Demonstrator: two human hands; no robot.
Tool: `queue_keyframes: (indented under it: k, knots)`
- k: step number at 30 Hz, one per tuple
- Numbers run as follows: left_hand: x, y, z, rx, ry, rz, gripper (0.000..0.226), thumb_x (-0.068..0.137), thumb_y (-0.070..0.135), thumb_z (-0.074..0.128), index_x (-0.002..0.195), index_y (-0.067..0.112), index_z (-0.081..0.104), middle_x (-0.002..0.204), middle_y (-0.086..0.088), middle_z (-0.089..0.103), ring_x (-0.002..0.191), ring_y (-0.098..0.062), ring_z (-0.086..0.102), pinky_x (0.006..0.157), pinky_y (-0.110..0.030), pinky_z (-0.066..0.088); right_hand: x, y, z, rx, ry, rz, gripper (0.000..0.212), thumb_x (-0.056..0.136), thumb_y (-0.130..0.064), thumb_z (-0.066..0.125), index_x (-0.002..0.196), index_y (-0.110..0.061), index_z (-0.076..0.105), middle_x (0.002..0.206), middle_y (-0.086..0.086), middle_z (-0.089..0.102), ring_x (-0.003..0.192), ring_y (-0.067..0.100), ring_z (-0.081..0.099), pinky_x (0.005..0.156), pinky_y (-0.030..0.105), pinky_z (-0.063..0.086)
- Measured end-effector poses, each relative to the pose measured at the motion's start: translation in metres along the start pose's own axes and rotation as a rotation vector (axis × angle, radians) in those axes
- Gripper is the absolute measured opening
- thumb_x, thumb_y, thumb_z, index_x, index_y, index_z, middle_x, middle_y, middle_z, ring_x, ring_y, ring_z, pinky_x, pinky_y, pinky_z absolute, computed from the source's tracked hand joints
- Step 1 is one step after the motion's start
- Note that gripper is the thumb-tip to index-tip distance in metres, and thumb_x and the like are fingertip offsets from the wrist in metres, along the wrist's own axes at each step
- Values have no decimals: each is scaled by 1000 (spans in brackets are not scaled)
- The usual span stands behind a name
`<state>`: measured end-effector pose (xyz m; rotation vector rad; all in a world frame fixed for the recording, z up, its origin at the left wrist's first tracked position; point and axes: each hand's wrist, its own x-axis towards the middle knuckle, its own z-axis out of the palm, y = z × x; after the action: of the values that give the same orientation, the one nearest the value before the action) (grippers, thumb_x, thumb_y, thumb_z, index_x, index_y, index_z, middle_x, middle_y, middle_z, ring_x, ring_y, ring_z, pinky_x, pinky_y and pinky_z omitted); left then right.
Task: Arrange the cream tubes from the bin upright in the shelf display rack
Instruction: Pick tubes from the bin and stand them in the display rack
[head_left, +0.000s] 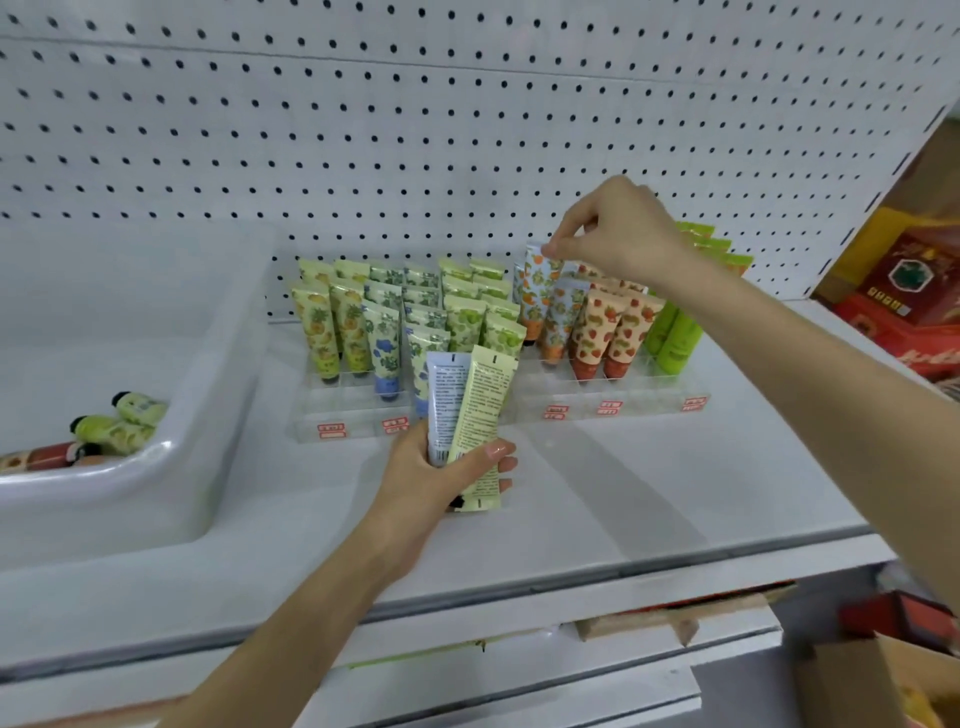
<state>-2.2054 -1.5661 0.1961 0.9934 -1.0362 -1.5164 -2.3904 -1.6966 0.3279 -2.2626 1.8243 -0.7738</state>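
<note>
A clear display rack (550, 397) on the white shelf holds several rows of cream tubes standing cap down. My right hand (618, 231) pinches the top edge of an orange-patterned tube (540, 288) that stands in the rack's middle rows. My left hand (441, 467) grips two tubes in front of the rack, a pale blue tube (447, 400) and a pale yellow tube (485, 410), both with their printed backs toward me. At the left, the white bin (171, 457) still holds a few tubes (119, 423).
A white pegboard (415, 130) backs the shelf. Red and yellow boxes (904, 291) are stacked at the far right. The shelf's front edge (519, 582) runs below my left arm, with cardboard and a lower shelf beneath.
</note>
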Motion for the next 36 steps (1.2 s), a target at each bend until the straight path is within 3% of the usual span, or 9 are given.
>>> queue_keyframes:
  k: [3,6,10,13,16,24,27,31,36]
  knots:
    - [0,1,1,3,-6,-3,37,63,16,70,100,15,65,90,-12,74,78,-23,72,60,-27,57,1,9,12,10,41,22,22,83,-34,70,88,-13,76,52,-16,36,48,2,34,55,24,32]
    - [1,1,1,1,-4,-9,38,62,16,71,99,14,65,90,-13,74,78,-23,72,60,-27,57,0,15,22,-6,35,21,22,84,-35,69,86,-14,76,52,-14,37,47,3,35,47,23,25]
    - [1,1,1,17,-5,-5,39,61,18,72,99,14,65,91,-14,74,79,-25,72,62,-29,57,1,19,31,-81,36,37,19,83,-36,69,87,-19,75,56,-12,48,54,11,46,51,24,30]
    - [2,1,1,25,-9,-2,41,60,19,72,100,12,65,89,-12,74,79,-24,72,61,-28,56,2,20,37,-142,46,31,21,84,-38,67,89,-20,75,85,5,70,70,21,58,61,26,36]
    - [2,2,1,30,-10,-1,40,61,18,71,100,12,65,89,-11,75,78,-23,72,60,-27,56,4,19,42,-176,53,14,22,85,-40,67,90,-21,75,108,4,70,84,25,65,63,27,40]
    - [2,1,0,25,-4,0,35,62,15,71,96,13,66,87,-11,75,77,-23,72,61,-28,57,6,19,46,-223,20,29,21,85,-42,66,91,-23,74,97,4,72,84,23,66,64,28,46]
    - [3,-1,0,24,-2,-4,26,70,8,70,96,13,66,87,-11,75,77,-23,72,61,-28,57,7,18,45,-256,9,26,21,84,-41,67,92,-23,74,93,3,70,78,21,62,62,26,40]
    - [3,-1,-1,25,-4,-2,33,65,14,71,97,13,65,88,-11,75,78,-24,72,62,-28,57,9,18,45,-295,-16,32,25,81,-41,70,99,-23,71,91,3,67,73,17,54,62,27,39]
    - [5,-3,-2,31,-4,-19,24,77,2,68,99,12,65,90,-12,74,81,-25,72,63,-29,58,9,17,43,-313,-69,25,31,79,-44,71,103,-24,70,84,-2,59,74,17,53,63,27,36]
